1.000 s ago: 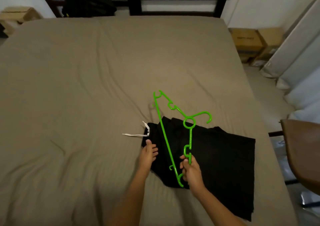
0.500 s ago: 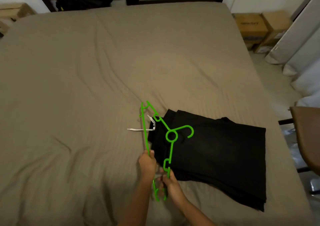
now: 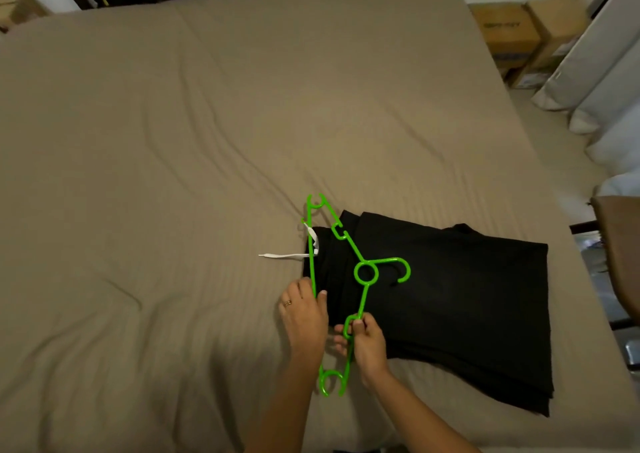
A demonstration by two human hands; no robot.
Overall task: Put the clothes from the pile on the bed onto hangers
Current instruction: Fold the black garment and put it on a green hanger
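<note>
Fingers (image 3: 302,284) of the left hand (image 3: 304,317) grip the green hanger (image 3: 362,298) by its long bar; the right hand (image 3: 367,346) pinches its sloping arm, above folded black clothes (image 3: 450,296)

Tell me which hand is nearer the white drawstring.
Left. The left hand grips the green hanger close by the white drawstring; the right hand pinches the hanger lower and farther right.
</note>
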